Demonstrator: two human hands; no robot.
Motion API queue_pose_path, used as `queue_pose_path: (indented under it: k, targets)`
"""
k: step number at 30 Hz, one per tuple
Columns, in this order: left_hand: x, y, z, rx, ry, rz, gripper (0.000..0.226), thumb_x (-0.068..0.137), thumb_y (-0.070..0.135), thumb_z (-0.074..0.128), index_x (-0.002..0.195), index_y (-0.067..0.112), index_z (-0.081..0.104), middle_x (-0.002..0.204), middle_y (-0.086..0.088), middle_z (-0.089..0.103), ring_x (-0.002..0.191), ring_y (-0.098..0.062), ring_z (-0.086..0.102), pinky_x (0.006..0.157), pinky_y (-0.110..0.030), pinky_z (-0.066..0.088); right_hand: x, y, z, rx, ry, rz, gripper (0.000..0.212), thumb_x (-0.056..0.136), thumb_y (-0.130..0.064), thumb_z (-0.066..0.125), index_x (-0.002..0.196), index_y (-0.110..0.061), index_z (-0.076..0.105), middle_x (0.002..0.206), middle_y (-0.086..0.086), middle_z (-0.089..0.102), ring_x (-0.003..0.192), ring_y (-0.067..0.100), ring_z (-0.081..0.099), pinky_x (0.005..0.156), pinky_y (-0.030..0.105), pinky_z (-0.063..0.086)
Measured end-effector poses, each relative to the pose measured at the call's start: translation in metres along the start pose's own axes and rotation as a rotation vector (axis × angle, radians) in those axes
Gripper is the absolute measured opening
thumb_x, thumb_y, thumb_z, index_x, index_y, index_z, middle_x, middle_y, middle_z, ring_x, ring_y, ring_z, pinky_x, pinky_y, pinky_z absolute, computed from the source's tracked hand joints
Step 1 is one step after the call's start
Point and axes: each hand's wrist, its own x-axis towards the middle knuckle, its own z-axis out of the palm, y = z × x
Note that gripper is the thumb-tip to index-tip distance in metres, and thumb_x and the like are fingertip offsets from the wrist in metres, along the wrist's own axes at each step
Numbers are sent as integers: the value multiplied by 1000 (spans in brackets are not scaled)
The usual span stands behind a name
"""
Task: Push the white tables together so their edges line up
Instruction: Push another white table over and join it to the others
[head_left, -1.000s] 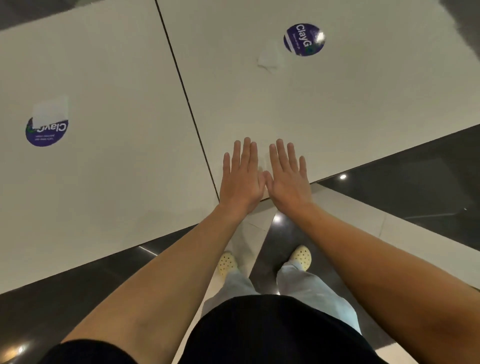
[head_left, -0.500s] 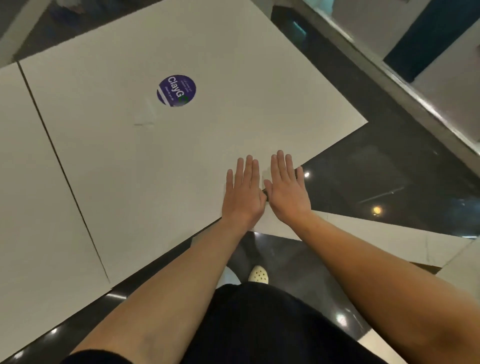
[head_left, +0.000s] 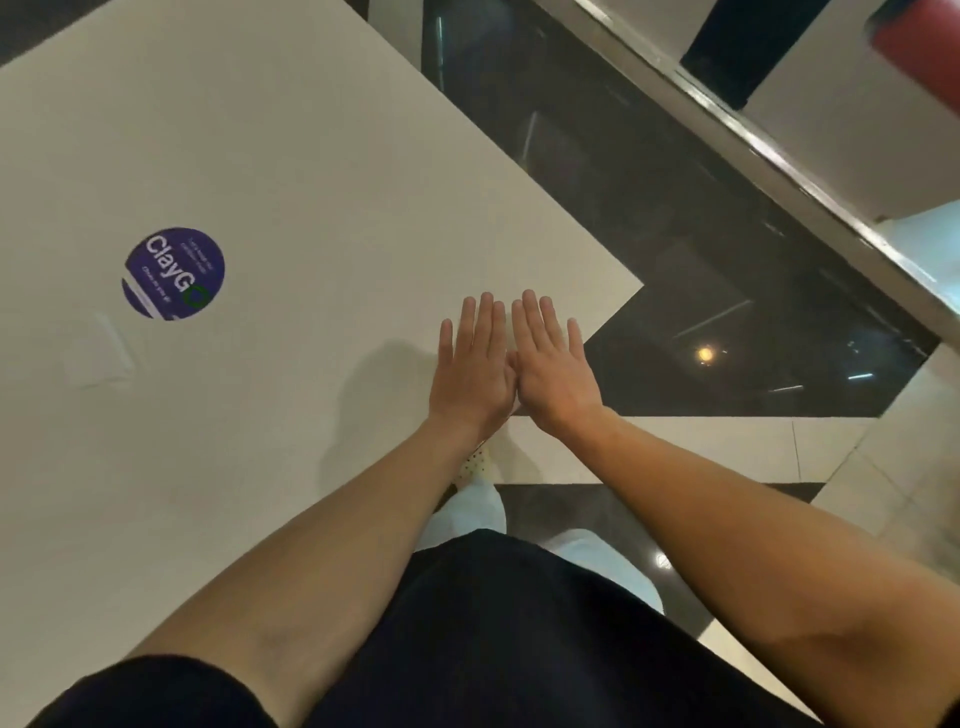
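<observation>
- One white bench (head_left: 311, 171) fills the left and centre of the head view; its right corner points toward the dark glossy floor (head_left: 675, 218).
- No second bench and no seam show here.
- The left hand (head_left: 475, 371) lies flat, palm down, on the bench near that right corner, its fingers (head_left: 485, 322) straight and held close together, gripping nothing.
- The right hand (head_left: 553, 371) lies flat just beside it, thumbs touching; its fingers (head_left: 535, 322) are straight and slightly fanned, and its heel sits at the bench's near edge.
- A round purple sticker (head_left: 174, 273) toward the bench's left side reads "ClayG" in white, followed by a green ring; the smaller lines are too small to read.
- A pale rectangular patch (head_left: 101, 353) lies just below the sticker.
</observation>
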Motion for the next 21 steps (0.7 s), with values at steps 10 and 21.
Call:
queue_pose_path:
  k: [10, 21]
  targets:
    - [113, 11, -13, -51, 31, -132, 57, 100, 31, 23, 148, 10, -1, 157, -9, -3, 139, -20, -20, 112, -41, -13, 109, 55, -47, -16, -39, -175, 54, 97, -33, 4, 144, -16, -17, 157, 5, -16, 136, 17, -28, 116, 46, -6]
    - [214, 71, -11, -69, 148, -826, 60, 100, 43, 20, 148, 10, 9, 156, -11, 8, 143, -28, -1, 114, -44, -3, 253, 127, -87, -218, -157, -832, 55, 100, -38, 11, 147, -17, -9, 157, 4, -11, 133, 13, -32, 111, 44, -14]
